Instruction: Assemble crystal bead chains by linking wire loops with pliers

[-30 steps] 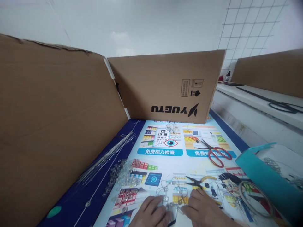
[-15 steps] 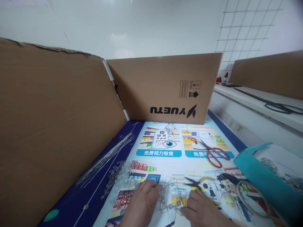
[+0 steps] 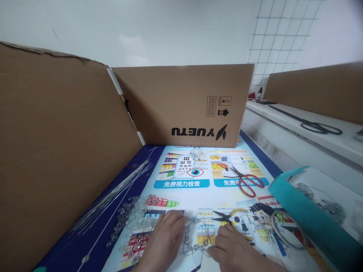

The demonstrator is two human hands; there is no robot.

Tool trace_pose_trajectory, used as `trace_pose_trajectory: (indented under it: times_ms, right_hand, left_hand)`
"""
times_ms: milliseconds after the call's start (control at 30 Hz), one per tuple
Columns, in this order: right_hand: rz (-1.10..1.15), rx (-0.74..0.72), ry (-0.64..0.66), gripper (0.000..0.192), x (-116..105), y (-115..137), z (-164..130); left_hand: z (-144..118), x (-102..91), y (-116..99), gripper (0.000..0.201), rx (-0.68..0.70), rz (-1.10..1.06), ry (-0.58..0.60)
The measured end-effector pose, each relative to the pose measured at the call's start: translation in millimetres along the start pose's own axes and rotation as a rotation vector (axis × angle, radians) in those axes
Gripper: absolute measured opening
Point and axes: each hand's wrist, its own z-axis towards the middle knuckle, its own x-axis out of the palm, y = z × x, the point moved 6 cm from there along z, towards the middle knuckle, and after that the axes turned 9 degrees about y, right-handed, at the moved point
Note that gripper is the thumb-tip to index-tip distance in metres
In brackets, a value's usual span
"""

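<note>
A ring of clear beads on thin wire [image 3: 195, 247] lies low over the printed sheet, between my two hands. My left hand [image 3: 167, 236] has its fingers closed at the ring's left side, thumb and forefinger pinched on it. At the lower right edge, my right hand [image 3: 229, 243] pinches the same beaded ring, its fingertips partly hidden. Just beyond the right hand are pliers with yellow handles [image 3: 239, 212], dark jaws pointing left. Left of my left hand spreads a pile of loose clear beads [image 3: 136, 215].
A bundle of straight wires [image 3: 113, 194] lies along the left cardboard panel [image 3: 65, 132]. Red-handled scissors [image 3: 248, 183] rest farther back, near a small wire-and-bead piece [image 3: 196, 153]. On the right are a wire coil [image 3: 302, 241] and a teal box [image 3: 309, 211] holding wirework.
The whole view has turned slightly right, so things appear farther left. My hands keep nearly the same pinch on the beaded ring.
</note>
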Motion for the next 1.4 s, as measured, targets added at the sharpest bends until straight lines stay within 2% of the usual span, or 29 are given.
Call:
trace_pose_trajectory:
  times_ms: [167,433,667,967,1100,1233,1300,1400]
  right_hand:
    - [0.006,-0.005,0.012,0.008,0,0,0]
    - [0.059,-0.003,0.054,0.01,-11,2,-2]
    - [0.074,0.021,0.106,0.006,-17,3,-2]
    - [0.066,0.005,0.08,0.009,-14,2,-1]
    - [0.068,-0.013,0.03,0.007,-16,3,-3]
    - [0.074,0.053,-0.126,0.018,-21,2,-7]
    - [0.055,0.126,-0.192,0.019,-24,-6,-9]
    - [0.018,0.199,-0.211,0.015,-37,-30,-15]
  left_hand:
    - [14,7.4,-15,0.045,0.054,0.045,0.031]
    - [20,32.6,-7,0.052,0.01,0.031,0.126]
    - [21,30.5,-9,0.052,-0.016,0.002,0.165]
    - [21,28.5,-10,0.051,-0.024,-0.003,0.183]
    - [21,29.5,-9,0.05,-0.02,0.005,0.182]
    - [20,34.2,-8,0.055,-0.012,0.057,0.192]
    - [19,36.6,-7,0.054,-0.014,0.083,0.195]
    - [17,37.6,-3,0.047,-0.014,0.102,0.192]
